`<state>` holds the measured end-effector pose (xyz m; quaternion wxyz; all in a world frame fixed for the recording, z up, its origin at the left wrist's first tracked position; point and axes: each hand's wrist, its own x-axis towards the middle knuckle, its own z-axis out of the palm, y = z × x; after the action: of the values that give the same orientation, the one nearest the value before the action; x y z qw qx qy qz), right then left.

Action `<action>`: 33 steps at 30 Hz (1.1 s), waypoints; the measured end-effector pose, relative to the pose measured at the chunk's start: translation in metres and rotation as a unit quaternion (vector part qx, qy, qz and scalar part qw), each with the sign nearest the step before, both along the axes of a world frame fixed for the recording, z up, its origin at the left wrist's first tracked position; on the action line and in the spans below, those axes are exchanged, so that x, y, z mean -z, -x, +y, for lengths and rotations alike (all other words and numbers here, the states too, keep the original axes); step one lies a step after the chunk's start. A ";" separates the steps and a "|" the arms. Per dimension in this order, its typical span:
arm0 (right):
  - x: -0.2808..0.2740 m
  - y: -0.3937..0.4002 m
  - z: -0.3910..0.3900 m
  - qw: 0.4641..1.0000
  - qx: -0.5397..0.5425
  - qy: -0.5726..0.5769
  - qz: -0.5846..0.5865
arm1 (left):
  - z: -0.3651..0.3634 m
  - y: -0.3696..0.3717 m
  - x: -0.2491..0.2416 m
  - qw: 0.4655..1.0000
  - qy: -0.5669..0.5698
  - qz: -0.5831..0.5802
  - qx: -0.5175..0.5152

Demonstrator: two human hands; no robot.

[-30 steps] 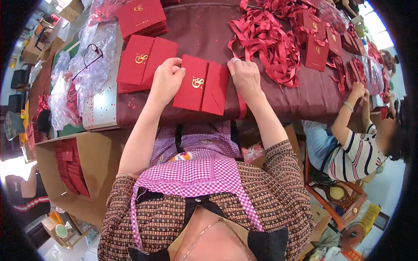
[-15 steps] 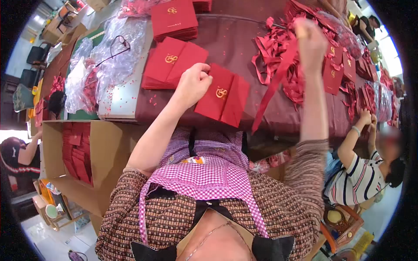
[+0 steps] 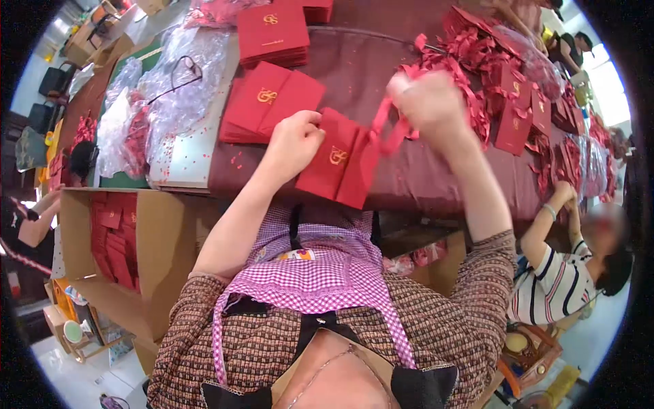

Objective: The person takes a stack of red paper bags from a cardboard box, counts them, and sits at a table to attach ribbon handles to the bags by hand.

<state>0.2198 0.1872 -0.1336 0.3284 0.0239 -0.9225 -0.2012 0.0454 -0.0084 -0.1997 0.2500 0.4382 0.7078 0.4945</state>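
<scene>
Near the table's front edge lies a red folder (image 3: 334,158) with a gold emblem, its right flap partly raised. The fingers of my left hand (image 3: 295,146) are closed on its upper left corner. Up and to the right, my right hand (image 3: 428,102) is blurred and closed around a red ribbon (image 3: 390,133), which loops down beside the folder's right edge. Behind my left hand is a stack of red folders (image 3: 272,99). A tangled pile of red ribbons (image 3: 470,68) lies beyond my right hand.
A taller stack of red folders (image 3: 272,34) stands at the back. Clear plastic wrap (image 3: 174,88) and dark-framed glasses (image 3: 184,76) lie at the left. Below them an open cardboard box (image 3: 163,252) holds red folders. At the right, a person in a striped shirt (image 3: 558,283) works at the table.
My right hand has moved left and down from the ribbon pile, bringing the ribbon near the folder. The folder and my left hand have shifted slightly down and left.
</scene>
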 end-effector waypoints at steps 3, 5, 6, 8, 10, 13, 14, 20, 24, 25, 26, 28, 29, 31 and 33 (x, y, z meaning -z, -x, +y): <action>0.069 -0.013 -0.006 0.977 0.003 0.184 -0.111 | -0.001 0.002 0.005 1.000 0.001 0.017 0.015; 0.091 -0.022 -0.006 0.932 0.072 0.348 -0.070 | -0.002 -0.001 0.006 1.000 0.019 0.009 0.000; 0.092 -0.025 -0.004 0.900 0.071 0.428 -0.041 | -0.001 -0.002 0.005 1.000 0.019 0.007 0.001; 0.093 -0.027 0.007 0.847 0.083 0.525 0.006 | -0.001 -0.004 0.001 1.000 0.008 0.025 0.006; 0.086 -0.027 0.013 0.787 0.156 0.597 -0.006 | 0.001 -0.006 0.005 1.000 0.009 0.023 0.005; 0.086 -0.013 0.029 0.817 0.135 0.559 0.032 | 0.004 -0.009 0.003 1.000 0.015 0.023 0.008; 0.080 -0.003 0.029 0.823 0.145 0.549 0.032 | 0.004 -0.010 0.001 0.999 0.020 0.028 0.011; 0.116 0.044 0.046 0.898 0.286 0.326 -0.071 | 0.002 -0.010 0.004 1.000 0.018 0.000 0.001; 0.131 0.041 0.052 0.902 0.195 0.385 -0.031 | -0.006 -0.008 -0.003 0.999 -0.014 -0.033 -0.022; 0.130 0.035 0.055 0.898 0.187 0.398 -0.019 | -0.008 -0.007 -0.005 0.999 -0.015 -0.050 -0.017; 0.128 0.027 0.060 0.895 0.179 0.409 -0.006 | -0.007 -0.006 -0.007 0.998 -0.017 -0.067 -0.010; 0.127 0.006 0.071 0.910 0.207 0.359 0.029 | -0.007 -0.007 -0.009 0.996 -0.030 -0.078 -0.017; 0.128 -0.006 0.082 0.910 0.225 0.348 0.016 | -0.007 -0.009 -0.009 0.995 -0.043 -0.090 -0.024; 0.124 -0.025 0.095 0.883 0.282 0.374 0.023 | -0.005 -0.009 -0.007 0.994 -0.049 -0.092 -0.023; 0.113 -0.034 0.096 0.835 0.233 0.488 0.105 | -0.003 -0.011 -0.006 0.994 -0.055 -0.093 -0.024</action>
<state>0.2540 0.2829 -0.2463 0.3356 -0.3763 -0.8393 0.2033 0.0561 -0.0118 -0.1933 0.2781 0.3869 0.6634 0.5769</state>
